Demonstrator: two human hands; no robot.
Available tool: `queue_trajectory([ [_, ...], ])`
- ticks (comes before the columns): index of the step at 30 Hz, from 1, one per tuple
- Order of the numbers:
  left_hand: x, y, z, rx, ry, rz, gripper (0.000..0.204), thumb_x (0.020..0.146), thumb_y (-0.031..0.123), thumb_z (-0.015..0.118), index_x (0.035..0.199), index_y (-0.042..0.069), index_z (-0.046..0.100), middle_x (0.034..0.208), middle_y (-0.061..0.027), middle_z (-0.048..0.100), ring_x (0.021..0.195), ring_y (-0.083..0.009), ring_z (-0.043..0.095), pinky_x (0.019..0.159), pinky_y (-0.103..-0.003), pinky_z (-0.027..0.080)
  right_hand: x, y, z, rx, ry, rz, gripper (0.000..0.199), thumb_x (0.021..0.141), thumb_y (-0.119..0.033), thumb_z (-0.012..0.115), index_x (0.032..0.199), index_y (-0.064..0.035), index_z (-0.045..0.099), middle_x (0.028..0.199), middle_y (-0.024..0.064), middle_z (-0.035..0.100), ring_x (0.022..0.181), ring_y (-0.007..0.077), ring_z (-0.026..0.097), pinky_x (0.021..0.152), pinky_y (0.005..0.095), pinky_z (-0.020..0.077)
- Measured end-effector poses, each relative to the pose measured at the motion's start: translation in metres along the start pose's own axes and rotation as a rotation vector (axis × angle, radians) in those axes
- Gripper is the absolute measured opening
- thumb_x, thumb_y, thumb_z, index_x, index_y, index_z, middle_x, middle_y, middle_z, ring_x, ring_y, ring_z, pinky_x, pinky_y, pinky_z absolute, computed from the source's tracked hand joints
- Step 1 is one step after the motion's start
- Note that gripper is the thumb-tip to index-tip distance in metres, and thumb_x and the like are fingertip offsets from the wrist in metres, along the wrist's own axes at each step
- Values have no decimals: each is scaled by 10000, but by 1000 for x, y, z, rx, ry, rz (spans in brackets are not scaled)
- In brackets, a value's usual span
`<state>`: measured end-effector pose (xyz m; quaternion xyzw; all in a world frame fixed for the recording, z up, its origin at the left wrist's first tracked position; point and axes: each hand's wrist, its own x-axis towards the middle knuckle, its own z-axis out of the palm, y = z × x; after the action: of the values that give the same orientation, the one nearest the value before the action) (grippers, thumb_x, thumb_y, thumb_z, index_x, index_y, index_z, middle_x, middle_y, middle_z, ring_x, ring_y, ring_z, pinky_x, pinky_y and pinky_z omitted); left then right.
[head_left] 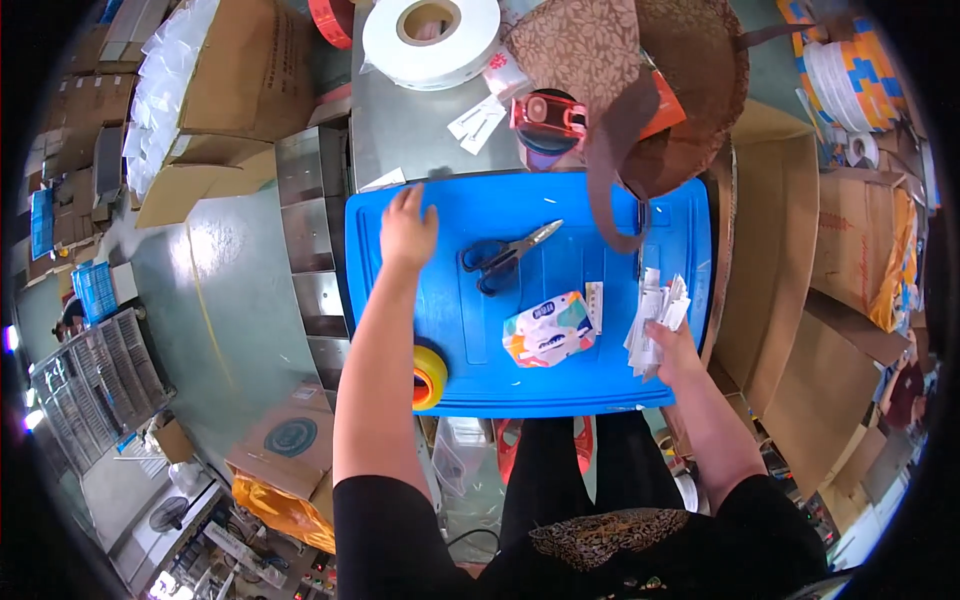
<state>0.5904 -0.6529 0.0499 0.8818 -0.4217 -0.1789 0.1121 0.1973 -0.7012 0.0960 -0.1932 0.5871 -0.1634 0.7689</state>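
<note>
My left hand (408,232) reaches over the far left corner of a blue plastic lid (460,362). Its fingers are stretched out with the thumb apart, and nothing shows in them. Just beyond the fingertips lies a white slip (384,181). At the lid's right side my right hand (677,352) is closed around a loose bundle of narrow white printed slips (655,310), which fan out away from me. Between the hands lie black-handled scissors (508,258), a colourful soft tissue pack (548,331) and a small pale strip (595,306). Yellow tape (429,378) sits near my left forearm.
Beyond the lid, a metal table (385,125) bears a big white roll (430,45), a red-lidded bottle (548,125) and more slips (478,124). A brown patterned bag (690,80) hangs its strap over the lid. Cardboard boxes (765,260) line the right.
</note>
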Motion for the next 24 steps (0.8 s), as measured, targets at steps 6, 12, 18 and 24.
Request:
queue_trajectory([
  [6, 37, -34, 20, 265, 58, 146, 385, 837, 349, 431, 1138, 122, 512, 1178, -93, 491, 1123, -303, 414, 975, -511, 226, 39, 27, -30, 34, 94, -119, 659, 683, 55, 584, 1243, -127, 287, 1135, 92, 451, 1014, 239, 482, 845, 385, 420],
  [12, 27, -89, 10, 58, 64, 69, 149, 795, 197, 526, 863, 79, 588, 876, -150, 553, 841, -345, 526, 758, -413, 437, 47, 39, -16, -154, 209, -111, 654, 695, 125, 538, 1240, -119, 270, 1107, 92, 465, 1017, 235, 487, 845, 372, 424],
  [18, 81, -70, -13, 355, -155, -41, 282, 694, 258, 653, 928, 116, 588, 1108, -73, 475, 1035, -283, 451, 828, -416, 394, 47, 43, -24, -221, 310, -40, 570, 714, 35, 615, 1218, -42, 361, 1097, 82, 505, 949, 218, 540, 811, 339, 445],
  [24, 103, -63, -8, 422, -389, -103, 424, 667, 277, 673, 1031, 124, 518, 995, -75, 552, 973, -262, 512, 816, -425, 385, 57, 55, -47, -184, 223, -36, 513, 716, 50, 581, 1175, -56, 378, 1065, 78, 521, 927, 197, 540, 777, 320, 447],
])
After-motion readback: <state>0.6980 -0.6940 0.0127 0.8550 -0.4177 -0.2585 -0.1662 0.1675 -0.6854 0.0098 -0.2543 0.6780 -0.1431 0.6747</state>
